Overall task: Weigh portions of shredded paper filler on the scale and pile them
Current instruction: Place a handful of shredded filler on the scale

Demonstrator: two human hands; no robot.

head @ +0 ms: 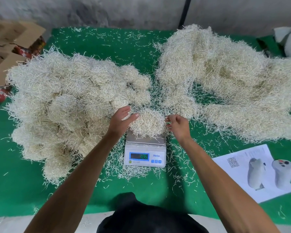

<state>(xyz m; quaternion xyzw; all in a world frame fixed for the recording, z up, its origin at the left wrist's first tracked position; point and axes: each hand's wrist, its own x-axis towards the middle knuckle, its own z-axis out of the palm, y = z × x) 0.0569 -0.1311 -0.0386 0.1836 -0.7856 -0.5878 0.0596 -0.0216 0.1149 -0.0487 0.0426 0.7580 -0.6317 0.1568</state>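
A rounded portion of shredded paper filler (pixel 147 122) sat on the platform of the digital kitchen scale (pixel 145 149), whose lit display showed digits too blurred to read with confidence. The left hand (pixel 120 119) lay against the portion's left flank, fingers fairly straight and thumb laid over its upper edge, cupping more than gripping. The right hand (pixel 177 124) hovered at the portion's right edge with fingers curled as if pinching a few strands; whether it actually held any could not be told.

The step in hand appeared to be trimming the portion to weight. To do it well, the cupping hand would need to lift clear before the reading was trusted, since any pressure on the heap would falsify it. Strands were best added or taken in small pinches at the side of the pinching fingers, from the loose filler mound (pixel 228 84) beyond them. Once right, the portion likely belonged with the clumped pile of weighed portions (pixel 71 106) outboard of the cupping hand, on the green mat (pixel 124 52).
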